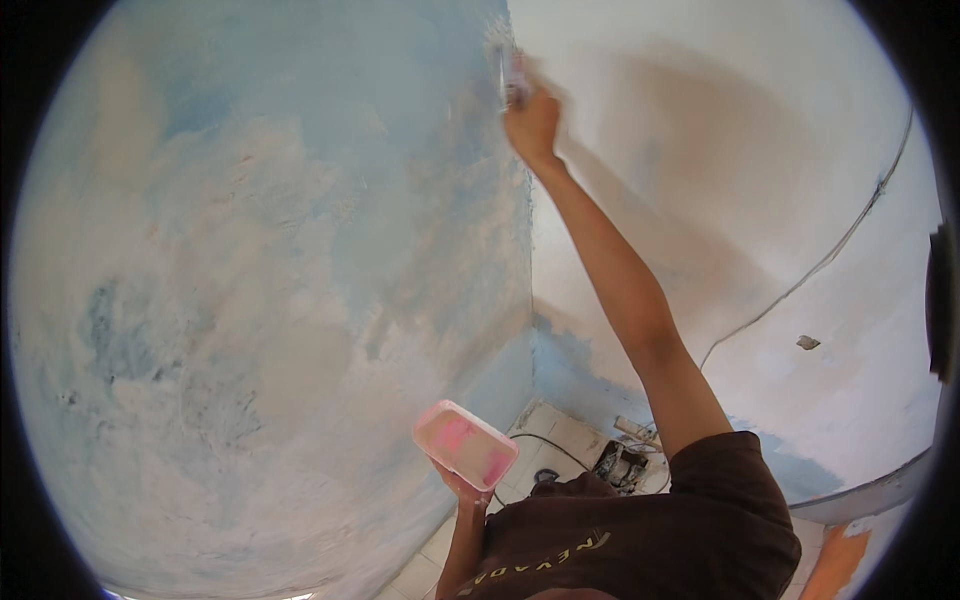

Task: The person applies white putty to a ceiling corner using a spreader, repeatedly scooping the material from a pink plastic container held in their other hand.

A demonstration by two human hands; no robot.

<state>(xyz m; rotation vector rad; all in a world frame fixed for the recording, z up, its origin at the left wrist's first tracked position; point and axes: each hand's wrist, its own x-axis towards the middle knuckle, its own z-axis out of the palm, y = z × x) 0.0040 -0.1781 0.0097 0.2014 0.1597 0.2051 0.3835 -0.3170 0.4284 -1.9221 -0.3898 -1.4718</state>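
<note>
My right arm reaches up to the corner where a patchy blue-and-white wall point(330, 230) meets a whiter wall point(640, 130). The fingers of my right hand point(533, 125) are closed around the handle of a paintbrush point(515, 75), slightly smeared by motion. Its pale bristle end is at the corner line, against the wall surface. Lower down, close to my body, my left hand point(467, 486) grips a pink rectangular tub point(497, 447) from below. Pale, whitish-pink material lies inside the tub, which is tilted a little. Most of the left fingers are hidden under it.
A thin cable point(835, 250) hangs down the right wall, beside a small hole point(808, 342). On the tiled floor point(560, 425) below stands a dirty dark object point(620, 465), with a black cord point(560, 447) nearby. An orange panel point(838, 562) shows at lower right.
</note>
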